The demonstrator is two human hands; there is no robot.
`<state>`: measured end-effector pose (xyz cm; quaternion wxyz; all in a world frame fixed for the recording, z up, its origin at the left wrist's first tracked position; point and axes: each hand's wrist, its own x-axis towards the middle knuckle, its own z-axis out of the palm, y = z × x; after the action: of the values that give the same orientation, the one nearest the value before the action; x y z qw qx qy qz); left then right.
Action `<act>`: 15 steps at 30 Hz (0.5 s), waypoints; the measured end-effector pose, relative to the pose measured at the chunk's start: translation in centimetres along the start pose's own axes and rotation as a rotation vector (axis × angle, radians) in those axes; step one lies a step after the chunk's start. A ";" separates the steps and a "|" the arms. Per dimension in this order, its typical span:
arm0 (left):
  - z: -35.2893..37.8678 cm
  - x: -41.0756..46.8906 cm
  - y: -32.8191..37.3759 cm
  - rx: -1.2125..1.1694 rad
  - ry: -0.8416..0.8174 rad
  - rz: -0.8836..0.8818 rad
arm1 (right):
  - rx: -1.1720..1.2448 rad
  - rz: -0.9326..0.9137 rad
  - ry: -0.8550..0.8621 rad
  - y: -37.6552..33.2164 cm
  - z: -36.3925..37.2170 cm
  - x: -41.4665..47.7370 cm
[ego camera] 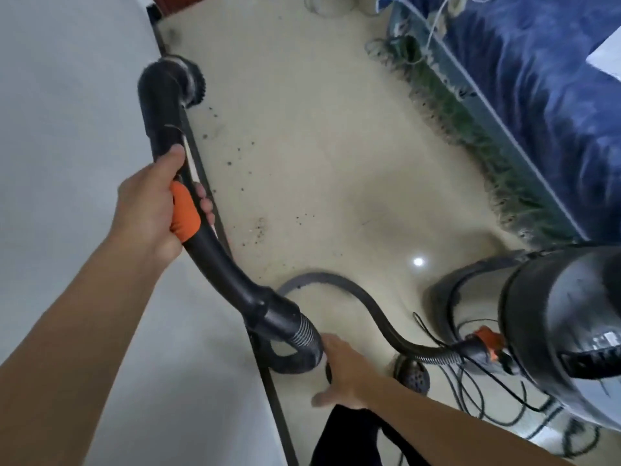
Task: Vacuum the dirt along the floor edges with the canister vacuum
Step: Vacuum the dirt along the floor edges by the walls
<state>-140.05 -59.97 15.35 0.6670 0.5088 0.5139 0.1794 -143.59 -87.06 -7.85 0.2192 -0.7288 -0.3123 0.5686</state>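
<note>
Hands | left hand (144, 210) grips wand (161, 129) | right hand (342, 371) slack beside hose (304, 331) | cord (477, 398) tangled beside canister (564, 314)

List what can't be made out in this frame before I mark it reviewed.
Head view only:
- Canister vacuum: cut by the right edge and blurred; its label is unreadable.
- Right hand: motion-blurred at the hose loop; grip or mere touch unclear.
- Brush head: the wand, gripped by the left hand, hides its contact with the floor edge.
- Clear objects: cropped by the top edge.
</note>
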 end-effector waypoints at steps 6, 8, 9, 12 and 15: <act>-2.7 -2.9 2.7 0.051 0.004 0.126 | 0.458 -0.004 0.262 -6.5 3.3 1.6; -3.4 -3.1 2.4 0.107 0.078 0.175 | 0.504 -0.010 0.313 -7.6 3.2 1.8; -3.8 -3.1 1.5 0.131 0.093 0.171 | 0.507 -0.018 0.330 -8.1 3.1 1.9; -4.8 -2.8 -2.5 0.173 0.094 0.094 | 0.448 -0.059 0.288 -9.9 2.5 3.0; -5.9 -1.0 -5.4 0.216 0.115 0.073 | 0.292 -0.011 -0.023 -10.7 1.8 5.0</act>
<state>-147.13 -60.07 11.43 0.5706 0.5849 0.5488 0.1762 -146.79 -75.99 -4.53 0.3223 -0.6811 -0.2328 0.6148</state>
